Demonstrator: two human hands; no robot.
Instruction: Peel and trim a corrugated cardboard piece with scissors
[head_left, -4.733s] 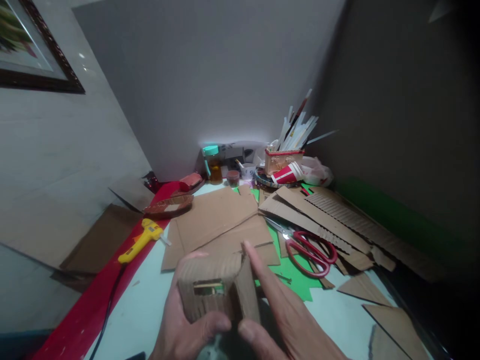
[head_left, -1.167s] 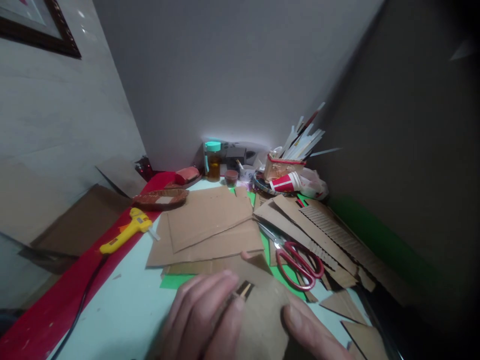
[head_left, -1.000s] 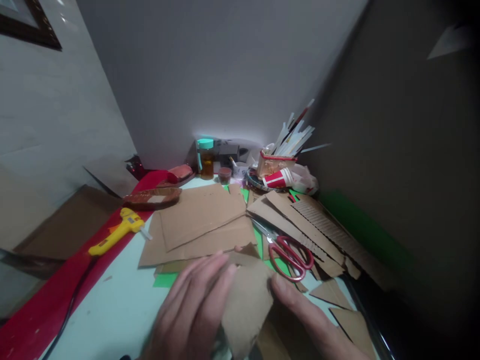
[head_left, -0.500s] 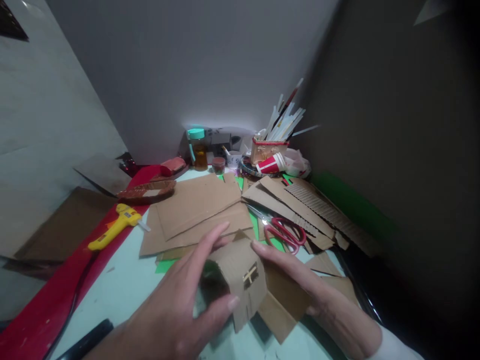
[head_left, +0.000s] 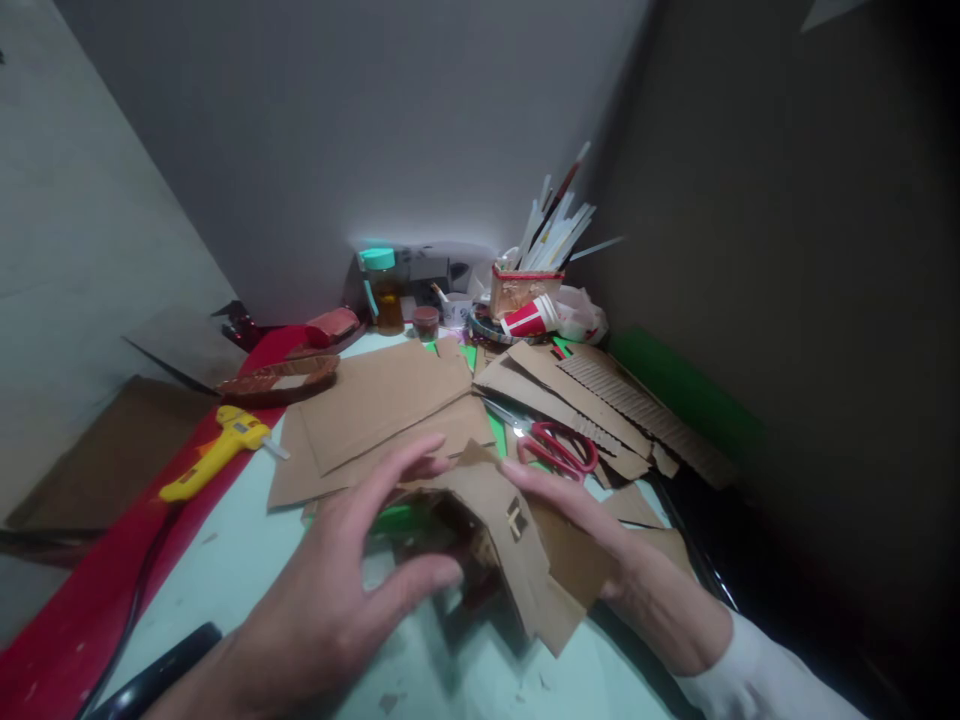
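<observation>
A folded brown cardboard model piece (head_left: 487, 500) with a small window cut-out is tilted over the pale table. My right hand (head_left: 592, 530) holds its right side, the thumb along the top edge and the other fingers hidden behind the cardboard. To the left, my left hand (head_left: 360, 560) is spread in a wide C by the hollow side, thumb and fingers apart. Its fingertips are near the top edge; whether they touch it I cannot tell. Just beyond the right hand lie red-handled scissors (head_left: 559, 450) on cardboard scraps.
Flat cardboard sheets (head_left: 390, 400) and corrugated strips (head_left: 607, 400) cover the table's back. A yellow glue gun (head_left: 217, 450) lies at left on red cloth. Behind stand a bottle with a teal lid (head_left: 386, 295), a box of sticks (head_left: 525, 290) and a tipped red-and-white cup (head_left: 529, 317).
The cardboard piece has turned, showing more of its hollow inside, and the window is now seen more edge-on. My left thumb has come off its front face. The camera view has shifted slightly.
</observation>
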